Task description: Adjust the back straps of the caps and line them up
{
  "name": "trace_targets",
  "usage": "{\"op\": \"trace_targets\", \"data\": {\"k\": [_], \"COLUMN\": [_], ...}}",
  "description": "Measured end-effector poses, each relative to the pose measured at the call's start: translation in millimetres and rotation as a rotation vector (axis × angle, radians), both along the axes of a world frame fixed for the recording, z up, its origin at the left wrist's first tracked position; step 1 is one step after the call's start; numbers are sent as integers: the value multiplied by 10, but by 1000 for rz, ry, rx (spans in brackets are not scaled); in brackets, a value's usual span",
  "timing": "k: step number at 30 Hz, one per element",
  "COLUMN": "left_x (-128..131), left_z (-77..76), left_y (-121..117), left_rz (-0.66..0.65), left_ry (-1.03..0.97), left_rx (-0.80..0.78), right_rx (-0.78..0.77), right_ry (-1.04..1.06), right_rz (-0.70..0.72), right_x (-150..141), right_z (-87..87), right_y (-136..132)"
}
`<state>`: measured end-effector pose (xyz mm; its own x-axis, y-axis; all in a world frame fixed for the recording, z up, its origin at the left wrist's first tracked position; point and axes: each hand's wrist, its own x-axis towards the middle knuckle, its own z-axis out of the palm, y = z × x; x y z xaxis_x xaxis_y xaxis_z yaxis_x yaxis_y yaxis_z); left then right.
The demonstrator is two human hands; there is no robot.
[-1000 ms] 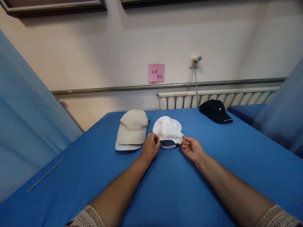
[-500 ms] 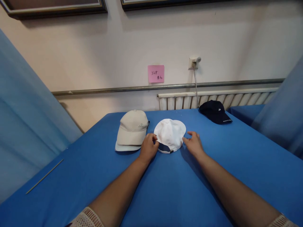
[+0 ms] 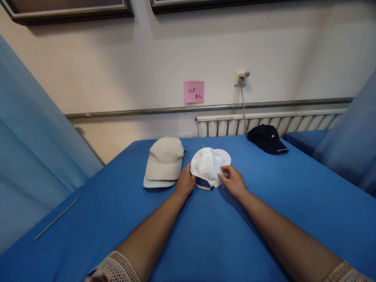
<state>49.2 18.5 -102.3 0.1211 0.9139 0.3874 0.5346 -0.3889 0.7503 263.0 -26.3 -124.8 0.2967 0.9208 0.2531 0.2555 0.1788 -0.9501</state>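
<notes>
A white baseball cap point(image 3: 207, 162) with a dark navy patch and back strap lies on the blue-covered table, its brim pointing away to the right. My left hand point(image 3: 185, 181) grips the cap's left edge, its fingertips partly hidden by the cap. Over the cap's right side, my right hand point(image 3: 233, 181) has thumb and fingers apart; whether the fingertips touch the fabric I cannot tell. Just left of my left hand, a beige cap point(image 3: 165, 158) rests on top of a pale cap point(image 3: 158, 184), of which mainly the brim shows.
A dark navy cap point(image 3: 267, 139) sits at the table's far right corner. On the left lies a thin stick point(image 3: 56, 219). Behind the blue table point(image 3: 188, 250) are a radiator point(image 3: 273, 121), a metal pipe point(image 3: 141, 112) and a socket with a cord point(image 3: 241, 78). Blue curtains point(image 3: 38, 149) hang at both sides.
My right hand has moved left, from beside the white cap to over its right side. My left hand has closed on the cap's left edge. The cap has barely moved.
</notes>
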Motion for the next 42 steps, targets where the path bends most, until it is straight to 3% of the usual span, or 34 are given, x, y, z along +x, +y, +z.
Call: {"op": "trace_targets", "data": {"k": [8,12,17,21,24,26,38,42], "left_x": [92,172,130,85,75,71,137,50], "left_z": [138,187,223,217,196,191,191,257], "left_y": [-217,-328,-274,-205,-159,-133,-167,-133], "left_rz": [-214,-335,-404,-281,-104,-53,-76,-48], "left_ry": [-67,-146,-440,-564,-479,-430,-359,-513], "left_rx": [-33,-156,-327,-439,-362,-309,-289,-327], "right_rx": [97,93,101,120,157,187,210,213], "right_ry": [-17,-85,-95,-138,-177,-214,-252,-261], "right_rz": [31,-5,-15,1,65,108,130,98], "right_x": [-69,-58,-38,-56,-88,-110,-114,-90], "right_z": [221,186,155,210,262,292,306,321], "right_y": [-149,-119,-100,-152,-210,-247,-294,-291]}}
